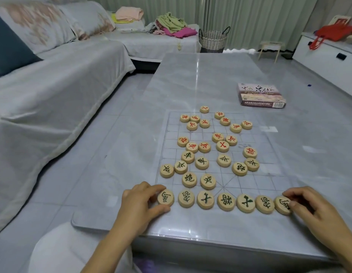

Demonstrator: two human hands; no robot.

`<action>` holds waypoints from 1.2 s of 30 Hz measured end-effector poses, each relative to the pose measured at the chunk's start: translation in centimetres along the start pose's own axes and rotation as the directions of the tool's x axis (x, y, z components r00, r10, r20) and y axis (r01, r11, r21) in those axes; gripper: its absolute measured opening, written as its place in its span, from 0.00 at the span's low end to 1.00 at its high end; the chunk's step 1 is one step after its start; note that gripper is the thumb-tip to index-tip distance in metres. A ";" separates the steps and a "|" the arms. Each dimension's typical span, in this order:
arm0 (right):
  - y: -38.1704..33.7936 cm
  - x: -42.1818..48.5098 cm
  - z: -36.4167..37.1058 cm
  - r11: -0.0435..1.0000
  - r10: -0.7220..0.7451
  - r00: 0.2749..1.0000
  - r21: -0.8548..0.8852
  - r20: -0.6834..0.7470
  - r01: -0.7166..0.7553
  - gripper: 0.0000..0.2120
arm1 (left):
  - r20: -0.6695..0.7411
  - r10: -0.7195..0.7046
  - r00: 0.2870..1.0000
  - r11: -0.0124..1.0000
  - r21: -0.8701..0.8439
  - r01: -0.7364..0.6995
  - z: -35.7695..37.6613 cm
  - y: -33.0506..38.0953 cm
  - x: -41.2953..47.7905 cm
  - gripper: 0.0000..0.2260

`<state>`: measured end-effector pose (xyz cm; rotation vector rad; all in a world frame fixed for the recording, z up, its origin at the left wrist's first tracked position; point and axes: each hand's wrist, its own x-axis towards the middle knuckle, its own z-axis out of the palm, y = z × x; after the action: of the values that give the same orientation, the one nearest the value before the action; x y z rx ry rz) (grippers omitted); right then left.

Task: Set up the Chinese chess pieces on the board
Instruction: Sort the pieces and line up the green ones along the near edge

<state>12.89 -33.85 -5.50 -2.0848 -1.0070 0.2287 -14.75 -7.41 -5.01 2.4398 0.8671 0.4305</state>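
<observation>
Both hands are working the near edge of the board [269, 179], a thin gridded sheet lying flat on the grey worktop [190, 75]. The left hand [143, 200] has thumb and fingers curled round the leftmost piece [165, 197] of the near row. The right hand [311, 207] pinches the rightmost piece [283, 204] the same way. Between them five more dark-lettered discs sit side by side, so the row holds seven. I'd say the person builds from the middle outward, one piece per hand, to keep the line symmetrical. Each end piece is gripped by its rim and rests on the sheet, which looks like a way to nudge it onto its crossing without disturbing its neighbour.

The corner spots appear unfilled. The loose dark pieces [202, 163] lie jumbled just beyond the row, within easy reach, and the red pieces [222, 146] are scattered over the far half, none ordered yet. So the job seems under halfway. The game's box [261, 95] sits closed, far right, out of the way.
</observation>
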 end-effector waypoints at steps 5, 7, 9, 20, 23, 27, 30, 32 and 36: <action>-0.1 0.0 0.0 1.000 0.008 1.000 0.013 0.010 -0.008 0.23 | -0.061 0.011 0.998 1.000 -0.007 -0.011 0.7 0.3 0.1 0.32; -0.2 0.0 -0.1 1.000 0.009 1.000 0.012 0.010 -0.009 0.24 | -0.063 0.004 0.998 1.000 -0.003 -0.004 0.7 0.3 0.0 0.31; -0.3 0.0 -0.1 1.000 0.012 1.000 0.017 0.009 -0.012 0.24 | -0.051 -0.006 0.999 1.000 0.004 0.006 0.7 0.3 0.0 0.32; -0.9 -0.1 -0.1 1.000 0.013 1.000 0.020 -0.012 -0.013 0.25 | 0.027 -0.082 0.996 0.985 -0.152 0.085 -0.1 0.4 -0.2 0.27; -0.9 -0.1 -0.1 0.999 0.012 1.000 0.034 -0.015 -0.012 0.26 | -0.025 -0.116 0.993 0.966 -0.236 0.107 -0.9 1.0 0.9 0.10; -0.9 -0.1 -0.1 0.997 0.030 0.999 0.067 -0.026 -0.028 0.25 | -0.047 -0.068 0.997 0.986 -0.158 0.060 -1.2 2.6 5.8 0.07; -0.9 -0.1 -0.3 0.992 0.071 0.997 0.110 -0.030 -0.067 0.23 | 0.104 -0.067 0.992 0.998 0.007 0.066 -0.3 4.4 10.8 0.13; -0.8 -0.1 -0.3 0.984 0.106 0.994 0.147 -0.030 -0.101 0.22 | 0.246 -0.060 0.967 0.989 0.149 0.023 0.5 5.6 13.1 0.17; -0.7 -0.1 -0.4 0.970 0.160 0.987 0.192 -0.030 -0.152 0.20 | 0.322 -0.075 0.944 0.968 0.251 -0.009 1.4 6.8 15.2 0.20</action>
<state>12.60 -33.92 -4.70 -1.9871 -0.7637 0.3424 0.57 -2.50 -0.54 2.6147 0.8556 -0.1107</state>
